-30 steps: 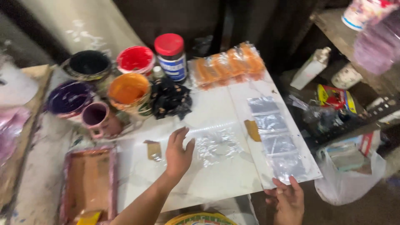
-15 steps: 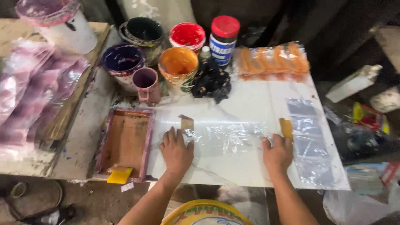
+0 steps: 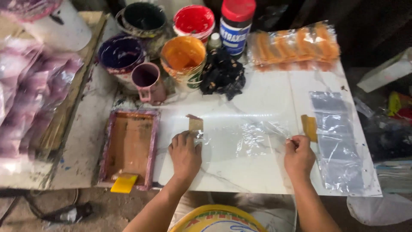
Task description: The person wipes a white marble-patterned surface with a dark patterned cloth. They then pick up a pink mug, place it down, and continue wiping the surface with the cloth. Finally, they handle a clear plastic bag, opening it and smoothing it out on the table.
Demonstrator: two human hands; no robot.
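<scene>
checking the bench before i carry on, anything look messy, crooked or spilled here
The clear plastic sheet under the left hand and right hand lies wrinkled, not flat. Paint smears stain the tabletop beside the wooden frame. The paint pots look upright; no fresh spill shows.

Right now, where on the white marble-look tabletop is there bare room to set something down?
Bare patches: the strip between the black crumpled cloth and the clear plastic sheet, and the front edge between the left hand and right hand. Crowded: the back left with the orange paint cup and purple mug.
</scene>
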